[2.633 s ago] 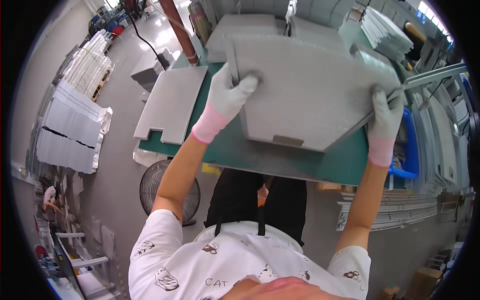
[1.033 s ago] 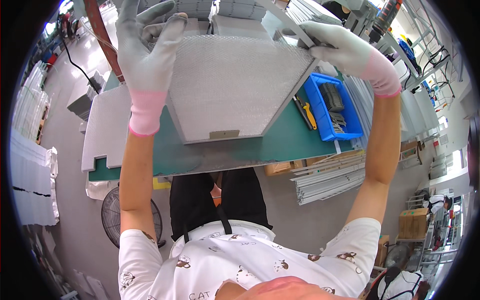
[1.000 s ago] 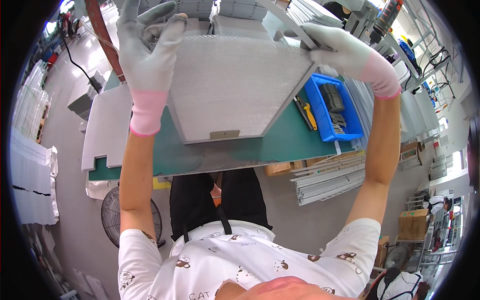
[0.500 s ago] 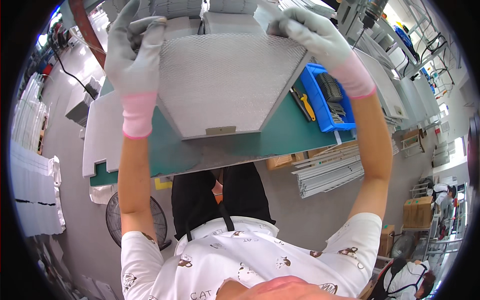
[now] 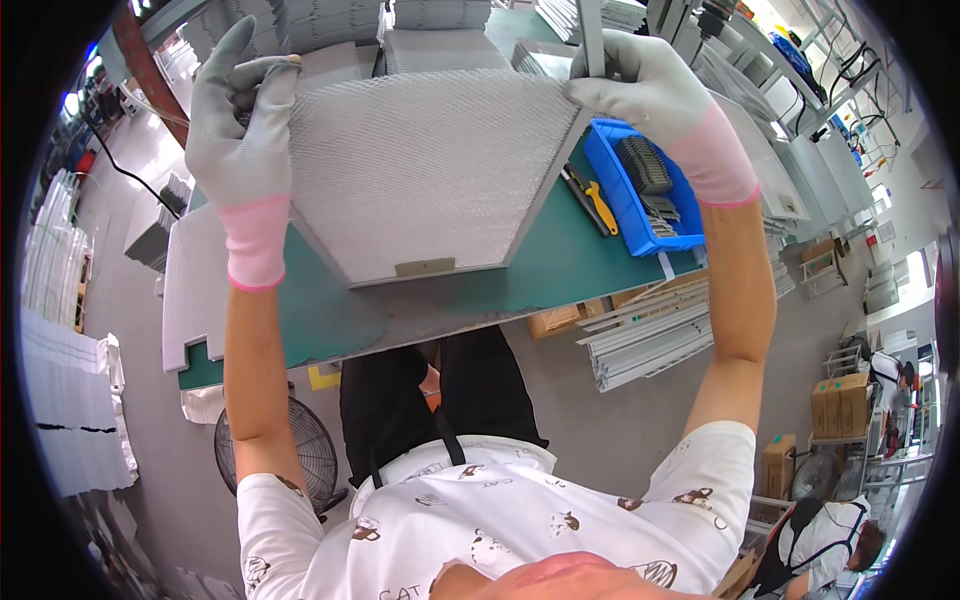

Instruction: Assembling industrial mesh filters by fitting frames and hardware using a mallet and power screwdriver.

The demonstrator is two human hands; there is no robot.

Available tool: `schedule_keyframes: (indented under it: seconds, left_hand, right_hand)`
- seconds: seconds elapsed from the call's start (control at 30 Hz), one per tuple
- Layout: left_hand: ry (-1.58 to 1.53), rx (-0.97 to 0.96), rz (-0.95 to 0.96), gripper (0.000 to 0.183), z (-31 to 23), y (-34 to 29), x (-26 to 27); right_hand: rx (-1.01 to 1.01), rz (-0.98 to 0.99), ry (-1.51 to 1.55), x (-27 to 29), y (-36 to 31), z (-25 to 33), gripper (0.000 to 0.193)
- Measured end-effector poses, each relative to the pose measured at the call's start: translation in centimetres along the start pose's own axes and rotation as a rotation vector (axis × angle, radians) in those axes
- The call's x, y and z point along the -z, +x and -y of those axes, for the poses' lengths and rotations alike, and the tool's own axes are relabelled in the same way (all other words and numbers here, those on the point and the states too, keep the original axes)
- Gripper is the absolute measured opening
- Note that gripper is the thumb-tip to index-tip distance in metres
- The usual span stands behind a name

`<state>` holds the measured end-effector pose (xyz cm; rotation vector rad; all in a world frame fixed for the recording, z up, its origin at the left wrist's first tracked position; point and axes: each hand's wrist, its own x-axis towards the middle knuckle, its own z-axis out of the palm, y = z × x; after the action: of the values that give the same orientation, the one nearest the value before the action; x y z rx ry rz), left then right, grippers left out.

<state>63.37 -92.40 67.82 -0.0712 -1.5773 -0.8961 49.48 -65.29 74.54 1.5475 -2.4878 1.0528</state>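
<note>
A silver mesh panel [image 5: 430, 170] with a thin grey frame along its sides and near edge stands tilted in front of me, with a small tan label [image 5: 425, 267] on the near edge. My left hand [image 5: 245, 135], in a grey glove with a pink cuff, is at the panel's left edge. One finger points up and the others are part bent, apart from each other; whether it bears on the panel is hard to see. At the panel's far right corner my right hand [image 5: 640, 95], gloved alike, is closed round a narrow grey metal strip [image 5: 590, 40] that sticks up.
A blue bin [image 5: 625, 190] of grey metal parts stands on the green table [image 5: 430, 300], right of the panel. Beside it lies a yellow-and-black hand tool [image 5: 600, 208]. Stacked panels [image 5: 440, 50] fill the far side. A drill chuck [image 5: 715, 15] hangs at far right.
My right hand has turned, and the blurred strip now stands upright in it. Both hands and the panel sit slightly further left in view.
</note>
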Motion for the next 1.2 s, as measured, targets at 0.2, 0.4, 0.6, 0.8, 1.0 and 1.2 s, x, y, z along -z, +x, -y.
schedule_keyframes:
  seconds: [0.2, 0.4, 0.6, 0.8, 1.0, 1.2]
  left_hand:
    - [-0.026, -0.007, 0.024, 0.040, -0.2, 0.1, -0.2]
    - [0.005, -0.006, 0.043, 0.041, -0.2, 0.2, -0.2]
    - [0.004, -0.031, 0.084, 0.042, -0.2, 0.4, 0.0]
    - [-0.003, -0.028, 0.087, 0.042, 0.2, 0.5, 0.0]
    - [0.031, -0.046, 0.116, 0.046, -0.2, 0.3, 0.7]
    - [-0.419, 0.136, 0.084, 0.064, 0.1, -0.1, 1.0]
  right_hand:
    - [-0.095, 0.026, -0.055, 0.2, 0.3, -0.8, 0.029]
    - [-0.117, 0.082, -0.092, 0.7, 0.6, -0.4, 0.032]
    - [-0.233, 0.328, -0.013, 3.1, 1.6, 3.2, 0.024]
    - [-0.249, 0.310, -0.007, 2.6, 2.1, 4.2, 0.022]
    - [-0.115, 0.274, 0.020, 2.5, 1.9, 3.5, 0.018]
    - [0.131, 0.115, -0.159, 1.1, 1.5, 0.6, 0.021]
